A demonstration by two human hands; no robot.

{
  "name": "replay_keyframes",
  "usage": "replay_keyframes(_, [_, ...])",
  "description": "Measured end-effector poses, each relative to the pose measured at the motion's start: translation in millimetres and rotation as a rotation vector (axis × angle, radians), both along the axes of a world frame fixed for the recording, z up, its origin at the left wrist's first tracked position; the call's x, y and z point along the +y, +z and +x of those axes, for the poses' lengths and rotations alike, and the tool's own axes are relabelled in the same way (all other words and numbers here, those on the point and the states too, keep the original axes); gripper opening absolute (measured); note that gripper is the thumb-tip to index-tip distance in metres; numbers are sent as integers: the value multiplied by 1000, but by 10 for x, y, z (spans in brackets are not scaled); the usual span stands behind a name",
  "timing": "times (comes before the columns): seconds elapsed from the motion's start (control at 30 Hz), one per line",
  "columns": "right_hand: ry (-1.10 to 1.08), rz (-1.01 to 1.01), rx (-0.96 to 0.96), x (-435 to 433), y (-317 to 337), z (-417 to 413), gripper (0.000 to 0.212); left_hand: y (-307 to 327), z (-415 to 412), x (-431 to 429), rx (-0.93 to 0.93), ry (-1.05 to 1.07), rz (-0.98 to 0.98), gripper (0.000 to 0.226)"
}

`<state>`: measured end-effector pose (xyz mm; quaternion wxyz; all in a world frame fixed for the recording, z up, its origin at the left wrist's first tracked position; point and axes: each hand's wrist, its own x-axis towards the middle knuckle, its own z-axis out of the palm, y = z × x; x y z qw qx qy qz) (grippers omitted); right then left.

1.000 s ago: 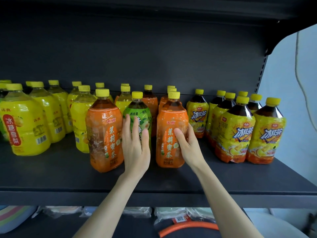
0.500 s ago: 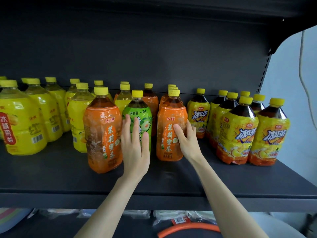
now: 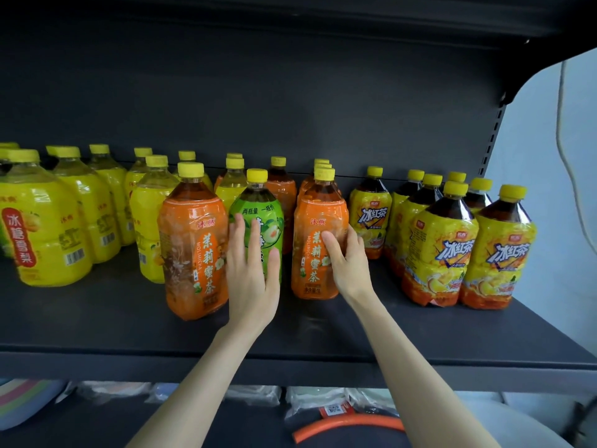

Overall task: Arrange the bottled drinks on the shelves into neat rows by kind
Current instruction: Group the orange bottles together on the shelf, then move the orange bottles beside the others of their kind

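On the shelf (image 3: 97, 318), the flat-fingered left hand (image 3: 253, 279) touches a stray green bottle (image 3: 258, 205), the right hand (image 3: 350, 266) grips an orange bottle (image 3: 310, 250); sorting looks unfinished.

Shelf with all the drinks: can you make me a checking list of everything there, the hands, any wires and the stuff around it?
Surface: dark shelf, bottles standing upright.
Job's things: green bottle between left orange bottle and right orange bottle; yellow bottles at left; iced tea bottles at right.
Clutter: nothing seen.
Hands: left hand flat against the green bottle; right hand grips the right orange bottle.
Cables: white cord on the wall.
Surroundings: plastic packets and an orange hose below.
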<state>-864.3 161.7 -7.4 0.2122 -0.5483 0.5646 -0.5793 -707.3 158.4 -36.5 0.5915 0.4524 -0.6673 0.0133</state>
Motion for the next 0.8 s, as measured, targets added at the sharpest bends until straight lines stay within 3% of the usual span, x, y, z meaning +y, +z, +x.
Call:
replay_keyframes(0.17, [-132, -9, 126, 197, 51, 62, 66, 43, 154, 174, -43, -31, 53, 47])
replay_keyframes(0.27, [-205, -136, 185, 405, 41, 132, 47, 44, 332, 327, 59, -68, 25, 33])
replay_keyframes(0.4, [-168, -195, 186, 528, 84, 335, 23, 48, 575, 429, 157, 49, -99, 29])
replay_keyframes(0.53, [-59, -210, 220, 476, 111, 637, 13, 71, 688, 388, 189, 149, -119, 49])
replay_keyframes(0.67, [-55, -220, 254, 348, 66, 936, 24, 116, 985, 179, 218, 177, -1, 79])
replay_keyframes(0.8, [-155, -210, 194, 187, 5, 1187, 53, 163, 1271, 14, 300, -145, 259, 97])
